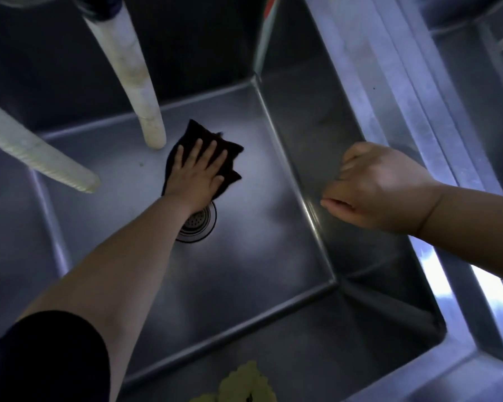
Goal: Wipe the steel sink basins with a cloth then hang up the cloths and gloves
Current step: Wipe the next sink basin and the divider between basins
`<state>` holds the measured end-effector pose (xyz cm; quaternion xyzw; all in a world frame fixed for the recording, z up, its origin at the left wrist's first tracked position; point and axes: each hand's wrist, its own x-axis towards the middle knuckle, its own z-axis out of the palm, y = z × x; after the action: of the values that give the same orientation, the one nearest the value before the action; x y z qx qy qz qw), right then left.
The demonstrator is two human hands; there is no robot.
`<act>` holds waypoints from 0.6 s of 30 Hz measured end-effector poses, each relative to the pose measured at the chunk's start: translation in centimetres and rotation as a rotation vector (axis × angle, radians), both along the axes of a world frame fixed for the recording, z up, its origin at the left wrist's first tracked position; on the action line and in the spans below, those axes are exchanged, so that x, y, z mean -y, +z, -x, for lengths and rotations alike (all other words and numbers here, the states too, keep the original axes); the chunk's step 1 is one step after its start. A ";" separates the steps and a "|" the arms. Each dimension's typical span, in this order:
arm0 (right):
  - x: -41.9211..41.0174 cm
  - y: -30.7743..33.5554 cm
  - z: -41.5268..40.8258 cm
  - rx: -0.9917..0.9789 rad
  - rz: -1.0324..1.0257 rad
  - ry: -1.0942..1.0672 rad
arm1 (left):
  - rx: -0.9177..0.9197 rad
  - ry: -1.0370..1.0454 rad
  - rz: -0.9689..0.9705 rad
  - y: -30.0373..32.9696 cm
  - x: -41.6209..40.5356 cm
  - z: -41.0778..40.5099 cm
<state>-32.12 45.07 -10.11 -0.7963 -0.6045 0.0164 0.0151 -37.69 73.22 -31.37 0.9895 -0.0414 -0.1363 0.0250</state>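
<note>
I look down into a deep steel sink basin (244,265). My left hand (196,172) lies flat, fingers spread, pressing a dark cloth (230,158) onto the basin floor just beyond the round drain strainer (199,221). My wrist covers part of the drain. My right hand (381,187) hovers above the basin's right wall with its fingers curled loosely; nothing shows in it.
Two pale hoses hang into the basin: one (134,79) ends beside the cloth, another (38,152) slants in from the left. A steel rim (413,91) divides this basin from another on the right. A yellow-green object (247,384) peeks in at the bottom edge.
</note>
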 end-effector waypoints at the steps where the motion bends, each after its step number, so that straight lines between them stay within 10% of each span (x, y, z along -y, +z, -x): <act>1: -0.1 0.1 0.1 0.004 0.008 0.004 | -0.004 0.041 0.001 0.0 -0.8 0.1; 11: -0.3 0.7 0.4 0.035 0.072 0.026 | -0.042 0.345 0.006 0.6 -5.8 9.1; 18: -1.2 1.4 1.1 0.090 0.340 0.013 | -0.219 0.162 0.014 3.3 -0.5 20.3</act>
<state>-33.23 46.26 -8.74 -0.7834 -0.5982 0.0829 -0.1469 -57.99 73.76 -28.11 0.9686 0.0405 -0.2406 0.0471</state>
